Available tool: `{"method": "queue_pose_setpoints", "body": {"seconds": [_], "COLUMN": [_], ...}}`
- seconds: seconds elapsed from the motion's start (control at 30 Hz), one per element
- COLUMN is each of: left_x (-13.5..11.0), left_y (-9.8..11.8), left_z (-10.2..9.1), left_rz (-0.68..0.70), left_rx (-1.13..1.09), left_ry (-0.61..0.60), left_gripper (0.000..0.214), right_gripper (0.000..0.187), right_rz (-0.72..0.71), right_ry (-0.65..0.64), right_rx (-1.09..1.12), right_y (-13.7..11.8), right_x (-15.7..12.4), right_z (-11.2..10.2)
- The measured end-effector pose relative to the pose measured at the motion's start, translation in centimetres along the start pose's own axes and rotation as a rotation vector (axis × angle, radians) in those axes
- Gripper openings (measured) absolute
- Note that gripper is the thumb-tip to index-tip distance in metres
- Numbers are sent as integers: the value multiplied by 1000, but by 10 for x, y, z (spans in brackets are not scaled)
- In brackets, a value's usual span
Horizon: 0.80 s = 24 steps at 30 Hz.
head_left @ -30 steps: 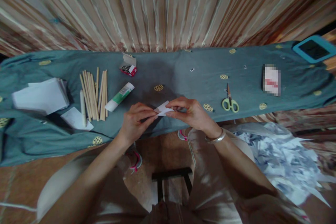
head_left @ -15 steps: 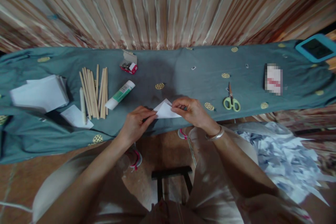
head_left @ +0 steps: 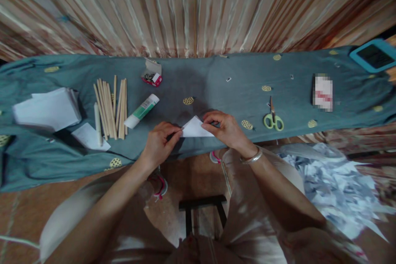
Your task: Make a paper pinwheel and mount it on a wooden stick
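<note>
A small white sheet of paper [head_left: 195,128], folded into a triangle with its peak pointing away from me, is held near the table's front edge. My left hand [head_left: 160,142] pinches its left corner between thumb and fingers. On the other side, my right hand [head_left: 223,128], with a silver bangle at the wrist, grips the right part of the paper. Its fingertips cover some of the right slope. Left of my hands lies a white and green tube [head_left: 142,111]. Green-handled scissors [head_left: 272,117] rest to the right.
Wooden sticks [head_left: 108,109], a white candle-like stick [head_left: 98,124], and a paper stack [head_left: 48,109] lie on the left of the cloth-covered table [head_left: 210,90]. Behind the tube sits a small open red box [head_left: 152,74]. A blue-framed tablet [head_left: 374,55] is far right; paper scraps [head_left: 334,185] fill a bag below.
The paper's right flap now lies closer to the rest of the triangle, its outline flatter. Both hands have shifted slightly, the left one a little outward and the right one a little up.
</note>
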<state>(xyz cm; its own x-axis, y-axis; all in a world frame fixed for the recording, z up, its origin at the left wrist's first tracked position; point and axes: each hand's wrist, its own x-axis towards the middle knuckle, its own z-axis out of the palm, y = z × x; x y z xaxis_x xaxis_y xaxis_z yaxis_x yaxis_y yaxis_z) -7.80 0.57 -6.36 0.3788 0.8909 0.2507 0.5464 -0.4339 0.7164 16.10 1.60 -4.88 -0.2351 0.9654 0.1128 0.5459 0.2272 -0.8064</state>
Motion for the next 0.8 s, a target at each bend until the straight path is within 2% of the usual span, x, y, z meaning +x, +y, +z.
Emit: {"method": "queue_pose_setpoints", "body": {"seconds": [0.23,0.47,0.6,0.7,0.8], "left_x": [2,5,2,-5,-15], "left_y": [1,-2,9,19,25], "left_z": [1,2,3,11,24], "left_rz": [-4,31,192,368,433], "left_rx": [79,160,340,402,459], "left_ry": [-13,21,59,16,-57], "left_gripper": [25,26,26,27,37], "right_gripper": [9,10,11,11,10], "right_rz": [44,-8,-36,-53,-61], "right_ry": [36,92,135,177,208], "right_rx": [-168,-269,-282,-296,-315], "right_y": [1,2,3,3,2], "right_x": [-2,-6,-8,-10,-10], "right_z": [6,13,18,22,25]}}
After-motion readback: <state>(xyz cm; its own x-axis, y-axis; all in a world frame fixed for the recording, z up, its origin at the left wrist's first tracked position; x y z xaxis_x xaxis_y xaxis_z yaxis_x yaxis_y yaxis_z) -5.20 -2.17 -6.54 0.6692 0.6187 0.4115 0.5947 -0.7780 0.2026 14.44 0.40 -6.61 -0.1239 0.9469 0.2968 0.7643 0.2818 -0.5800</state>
